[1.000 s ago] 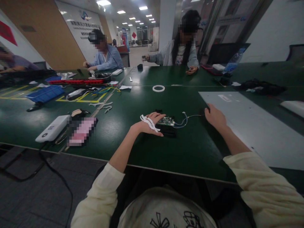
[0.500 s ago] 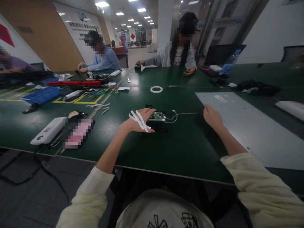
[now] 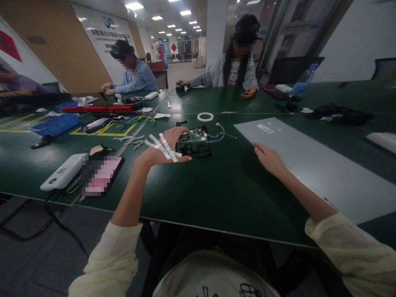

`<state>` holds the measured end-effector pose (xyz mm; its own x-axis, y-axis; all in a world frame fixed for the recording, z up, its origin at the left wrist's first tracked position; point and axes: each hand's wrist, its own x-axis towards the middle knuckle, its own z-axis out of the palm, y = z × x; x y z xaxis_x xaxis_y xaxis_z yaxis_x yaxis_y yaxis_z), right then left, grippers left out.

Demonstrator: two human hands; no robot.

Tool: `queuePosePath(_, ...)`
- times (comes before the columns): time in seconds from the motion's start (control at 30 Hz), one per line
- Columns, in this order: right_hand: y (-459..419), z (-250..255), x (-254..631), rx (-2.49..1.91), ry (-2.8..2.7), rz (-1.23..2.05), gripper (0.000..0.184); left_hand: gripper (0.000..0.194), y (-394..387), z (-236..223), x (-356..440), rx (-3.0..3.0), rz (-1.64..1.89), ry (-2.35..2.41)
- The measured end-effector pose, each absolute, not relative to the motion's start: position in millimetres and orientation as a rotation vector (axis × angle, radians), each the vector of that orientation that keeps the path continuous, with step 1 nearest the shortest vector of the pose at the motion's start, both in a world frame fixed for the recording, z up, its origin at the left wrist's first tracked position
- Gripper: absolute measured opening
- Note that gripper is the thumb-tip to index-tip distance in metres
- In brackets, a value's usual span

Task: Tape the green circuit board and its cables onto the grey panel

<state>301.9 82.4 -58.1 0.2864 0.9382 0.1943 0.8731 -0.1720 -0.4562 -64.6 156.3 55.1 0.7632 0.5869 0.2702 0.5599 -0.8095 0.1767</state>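
My left hand (image 3: 163,147), with white tape strips (image 3: 163,146) across its back, grips the left end of a green circuit board (image 3: 196,135) on a black frame (image 3: 199,152). Its fingers lie along the far side and its thumb along the near side. A thin cable (image 3: 218,137) curls from the board's right end. Pinched in my right hand (image 3: 268,156) is the left edge of a large flat grey panel (image 3: 309,165); the fingertips are partly hidden.
A white tape ring (image 3: 205,117) lies beyond the board. To the left are a phone (image 3: 103,175), a white power bank (image 3: 63,171), grey plastic pieces (image 3: 136,141) and a blue tray (image 3: 57,125). Co-workers (image 3: 238,62) sit across the green table (image 3: 204,198).
My left hand has shifted left and slightly away from me, with the board and frame. My right hand and the panel's near-left corner have also moved left.
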Motion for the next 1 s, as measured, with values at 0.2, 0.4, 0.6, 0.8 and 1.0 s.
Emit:
queuePosePath(0.2,63,-53,268,-1.871,-1.767,0.296,0.047,0.074,163,45,-59,2.860,0.526,0.942)
queuePosePath(0.4,41,-49,229,-1.654,-2.014,0.412,0.048,0.073,164,46,-48,2.854,0.521,0.953)
queuePosePath(0.6,26,-44,201,-1.427,-2.244,0.497,0.049,0.082,161,44,-25,2.872,0.475,0.822)
queuePosePath(0.8,18,-37,194,-1.212,-2.372,0.608,0.048,0.080,157,31,-3,2.859,0.401,0.710)
queuePosePath(1.0,10,-31,190,-1.053,-2.529,0.692,0.048,0.077,156,17,11,2.898,0.338,0.615)
